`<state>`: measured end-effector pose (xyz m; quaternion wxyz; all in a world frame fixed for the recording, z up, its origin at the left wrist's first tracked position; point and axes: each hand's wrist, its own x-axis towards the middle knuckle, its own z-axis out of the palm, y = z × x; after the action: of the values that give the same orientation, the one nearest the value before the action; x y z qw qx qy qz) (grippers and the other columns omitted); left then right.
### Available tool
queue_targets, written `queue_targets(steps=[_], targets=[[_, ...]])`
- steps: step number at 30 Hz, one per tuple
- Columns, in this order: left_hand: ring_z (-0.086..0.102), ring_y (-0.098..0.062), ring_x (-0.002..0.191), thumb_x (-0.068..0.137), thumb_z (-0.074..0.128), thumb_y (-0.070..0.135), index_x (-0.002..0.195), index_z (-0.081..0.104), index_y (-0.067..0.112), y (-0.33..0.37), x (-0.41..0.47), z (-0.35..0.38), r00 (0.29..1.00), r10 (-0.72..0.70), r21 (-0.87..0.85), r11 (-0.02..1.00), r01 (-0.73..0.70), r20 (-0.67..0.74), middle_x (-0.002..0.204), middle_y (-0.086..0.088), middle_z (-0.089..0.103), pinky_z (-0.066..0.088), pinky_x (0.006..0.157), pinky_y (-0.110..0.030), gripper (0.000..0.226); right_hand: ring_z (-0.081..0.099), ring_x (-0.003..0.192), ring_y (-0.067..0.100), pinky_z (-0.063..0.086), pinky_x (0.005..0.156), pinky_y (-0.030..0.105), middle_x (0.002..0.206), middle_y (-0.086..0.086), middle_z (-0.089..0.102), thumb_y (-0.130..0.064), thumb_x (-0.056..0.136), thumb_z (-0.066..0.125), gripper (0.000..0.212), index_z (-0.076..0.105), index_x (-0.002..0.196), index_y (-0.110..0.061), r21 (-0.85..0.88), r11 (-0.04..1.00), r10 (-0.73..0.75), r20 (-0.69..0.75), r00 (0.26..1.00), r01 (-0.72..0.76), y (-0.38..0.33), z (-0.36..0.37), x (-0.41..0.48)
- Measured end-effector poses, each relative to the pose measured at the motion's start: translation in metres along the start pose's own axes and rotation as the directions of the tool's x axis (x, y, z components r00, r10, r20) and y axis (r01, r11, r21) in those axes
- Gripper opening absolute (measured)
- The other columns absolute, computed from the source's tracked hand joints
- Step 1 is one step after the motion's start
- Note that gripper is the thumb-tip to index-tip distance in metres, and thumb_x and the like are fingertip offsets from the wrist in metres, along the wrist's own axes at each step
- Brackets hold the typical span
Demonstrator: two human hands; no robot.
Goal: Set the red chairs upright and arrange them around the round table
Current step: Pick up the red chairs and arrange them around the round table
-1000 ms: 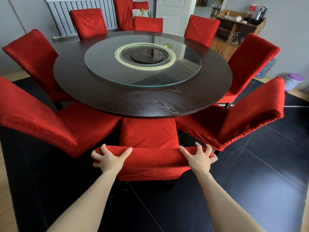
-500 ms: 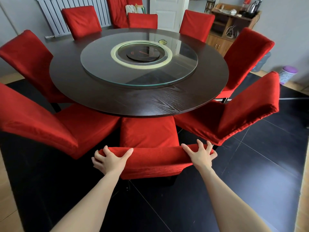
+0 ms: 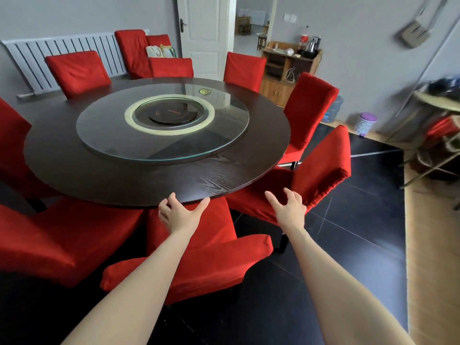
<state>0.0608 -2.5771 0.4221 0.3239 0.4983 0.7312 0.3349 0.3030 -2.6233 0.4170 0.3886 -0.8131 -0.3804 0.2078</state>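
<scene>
Closest in, the nearest red chair (image 3: pixel 214 260) stands upright with its seat tucked under the rim of the round table (image 3: pixel 99 175), flanked by a left red chair (image 3: pixel 49 235) and a right red chair (image 3: pixel 321 170), both also upright. Above its seat the left hand (image 3: pixel 179 215) hovers with fingers spread wide, holding nothing, its fingertips near the table's edge, while the right hand (image 3: pixel 290 211), fingers apart and loosely bent, also holds nothing in front of the right chair's seat. Farther off lie the glass turntable (image 3: pixel 119 145) on the tabletop, more red chairs around the far rim, then a white radiator (image 3: pixel 49 56) and a wooden cabinet (image 3: pixel 278 80) by the wall.
</scene>
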Motion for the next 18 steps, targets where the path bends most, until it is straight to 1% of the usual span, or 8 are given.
queue_targets(steps=[4,8,13,18], targets=[[0.021,-0.032,0.139,0.075,0.073,0.059,0.149,0.028,0.013,0.061,-0.009,0.04,0.992,0.117,-0.072,0.991,-0.113,0.049,0.152,-0.012,0.019,0.026,0.113,-0.045,0.098,0.03,0.138,0.031,0.032,0.107,0.044,0.153,0.0,0.034,-0.064,0.086,0.058,0.077,0.041,0.147,-0.02,0.037,0.999,-0.03,-0.065,0.997,0.032,0.001,-0.047,0.037],[0.018,-0.031,0.141,0.077,0.072,0.058,0.15,0.025,0.012,0.129,-0.022,0.093,0.974,0.214,-0.147,0.968,-0.201,0.077,0.153,-0.011,0.017,0.028,0.113,-0.051,0.098,0.035,0.137,0.029,0.032,0.107,0.043,0.151,0.0,0.039,-0.065,0.085,0.059,0.078,0.042,0.146,-0.019,0.066,0.994,-0.08,-0.103,0.991,0.087,0.003,-0.106,0.088],[0.018,-0.031,0.139,0.078,0.073,0.055,0.151,0.024,0.011,0.209,-0.05,0.164,0.964,0.255,-0.232,0.945,-0.232,0.073,0.153,-0.012,0.017,0.029,0.111,-0.047,0.097,0.038,0.136,0.03,0.03,0.112,0.043,0.149,0.004,0.042,-0.063,0.086,0.059,0.077,0.042,0.146,-0.017,0.053,0.986,-0.151,-0.124,0.981,0.158,0.013,-0.178,0.155],[0.018,-0.032,0.141,0.078,0.073,0.054,0.151,0.024,0.012,0.29,-0.078,0.232,0.957,0.283,-0.29,0.923,-0.254,0.061,0.154,-0.013,0.018,0.025,0.114,-0.046,0.097,0.041,0.134,0.028,0.034,0.107,0.041,0.147,0.006,0.044,-0.064,0.087,0.057,0.076,0.043,0.145,-0.017,0.039,0.976,-0.209,-0.14,0.968,0.216,0.021,-0.252,0.22]])
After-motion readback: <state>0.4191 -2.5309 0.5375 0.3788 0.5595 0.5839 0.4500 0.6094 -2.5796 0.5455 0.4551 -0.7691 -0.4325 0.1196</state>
